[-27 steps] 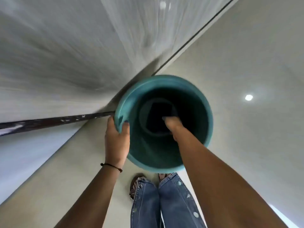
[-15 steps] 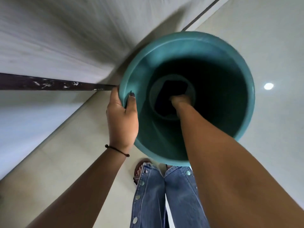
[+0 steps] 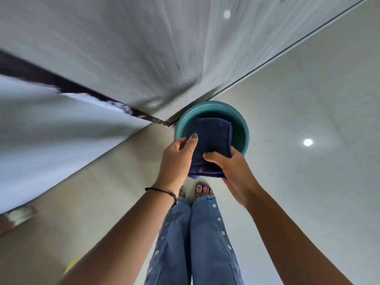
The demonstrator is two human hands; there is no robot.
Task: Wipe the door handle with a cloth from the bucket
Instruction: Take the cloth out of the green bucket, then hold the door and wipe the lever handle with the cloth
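Note:
A folded dark blue cloth (image 3: pixel 211 140) is held above the teal bucket (image 3: pixel 242 124), which stands on the pale floor close to the wall. My left hand (image 3: pixel 176 159) grips the cloth's left edge, thumb on top. My right hand (image 3: pixel 232 171) grips its lower right corner from beneath. Both hands hold the cloth over the near part of the bucket's rim. No door handle is in view.
A grey streaked wall or door panel (image 3: pixel 123 48) rises at the upper left, with a dark strip (image 3: pixel 82 91) along its base. Pale floor tiles (image 3: pixel 308 89) spread to the right, showing a light's reflection. My jeans (image 3: pixel 197 239) and sandalled feet are just below the hands.
My right hand has come out of the bucket with the blue cloth. My left hand has let go of the bucket's rim and taken the cloth. The bucket now looks farther away.

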